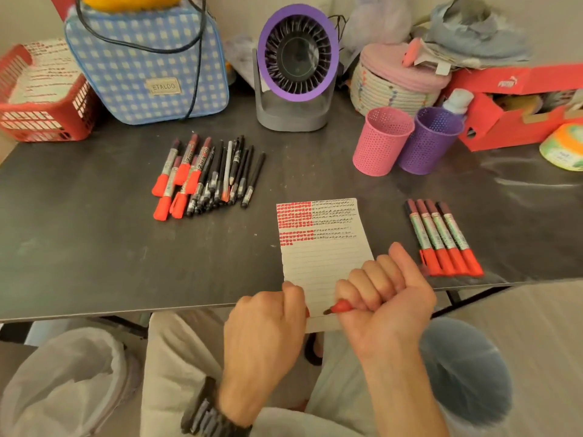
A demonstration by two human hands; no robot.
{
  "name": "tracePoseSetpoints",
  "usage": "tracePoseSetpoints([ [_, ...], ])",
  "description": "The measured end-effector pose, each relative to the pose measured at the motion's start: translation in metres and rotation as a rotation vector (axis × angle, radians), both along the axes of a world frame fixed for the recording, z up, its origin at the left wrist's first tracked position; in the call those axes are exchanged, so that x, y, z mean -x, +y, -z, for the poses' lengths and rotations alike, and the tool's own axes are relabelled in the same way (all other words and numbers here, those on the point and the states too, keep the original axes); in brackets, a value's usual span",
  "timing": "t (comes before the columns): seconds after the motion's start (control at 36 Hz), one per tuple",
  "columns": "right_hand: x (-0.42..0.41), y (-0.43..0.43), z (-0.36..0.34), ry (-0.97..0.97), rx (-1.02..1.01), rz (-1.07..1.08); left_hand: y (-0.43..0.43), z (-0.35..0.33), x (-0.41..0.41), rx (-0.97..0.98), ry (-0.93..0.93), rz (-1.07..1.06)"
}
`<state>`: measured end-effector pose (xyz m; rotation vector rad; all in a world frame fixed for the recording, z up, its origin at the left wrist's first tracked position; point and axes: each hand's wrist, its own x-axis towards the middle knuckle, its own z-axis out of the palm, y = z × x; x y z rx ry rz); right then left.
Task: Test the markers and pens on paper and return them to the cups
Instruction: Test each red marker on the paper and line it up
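Observation:
A lined paper sheet (328,257) lies at the table's near edge, its top rows filled with red and black test marks. My right hand (388,307) grips a red marker (340,308) in a fist over the sheet's lower end, its bare dark tip pointing left. My left hand (265,329) is curled just left of that tip, and a sliver of red, apparently the marker's cap, shows at its fingers. A pile of red markers and black pens (208,175) lies at centre left. Four red-capped markers (444,238) lie in a row on the right. Behind them stand a pink cup (381,141) and a purple cup (430,140).
Along the back stand a red basket (41,121), a blue checked bag (145,64), a purple desk fan (296,67), a woven lidded basket (394,83) and a red shoebox (517,111). A white-lined bin (63,383) sits below the dark table (94,247) on the left.

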<state>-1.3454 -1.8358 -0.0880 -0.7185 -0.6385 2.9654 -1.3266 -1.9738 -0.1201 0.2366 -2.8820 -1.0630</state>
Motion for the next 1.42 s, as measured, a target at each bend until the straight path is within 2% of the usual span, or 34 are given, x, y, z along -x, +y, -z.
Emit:
tracePoseSetpoints([
  [0.03,0.003,0.015,-0.003,0.047,-0.019,0.017,-0.009,0.003,0.002,-0.037,-0.066,-0.039],
  [0.08,0.01,0.043,-0.007,0.134,-0.05,0.05,-0.029,0.002,0.006,-0.038,0.014,-0.096],
  [0.14,0.015,0.063,-0.007,0.181,-0.055,0.066,-0.041,-0.002,0.008,-0.147,0.094,-0.102],
  [0.19,0.019,0.071,-0.004,0.178,-0.06,0.056,-0.048,-0.003,0.014,-0.275,0.143,-0.115],
  [0.25,0.021,0.073,0.001,0.147,-0.117,0.035,-0.052,-0.001,0.024,-0.303,0.187,-0.074],
  [0.42,0.019,0.07,0.012,0.042,-0.376,-0.13,-0.048,0.011,0.064,-0.118,0.195,0.135],
  [0.5,0.021,0.068,0.014,0.027,-0.428,-0.213,-0.045,0.017,0.076,-0.047,0.177,0.291],
  [0.61,0.03,0.063,0.012,0.042,-0.568,-0.282,-0.042,0.027,0.083,0.07,0.146,0.395],
  [1.03,0.082,0.01,0.022,0.201,-1.302,-0.323,-0.045,0.031,0.081,0.113,0.125,0.412],
  [1.19,0.084,0.008,0.042,0.166,-1.35,-0.225,-0.044,0.03,0.08,0.128,0.138,0.411],
  [1.33,0.083,0.009,0.045,0.178,-1.363,-0.186,-0.043,0.033,0.081,0.096,0.225,0.371],
  [1.42,0.084,0.006,0.046,0.189,-1.398,-0.172,-0.043,0.032,0.082,0.073,0.193,0.376],
])
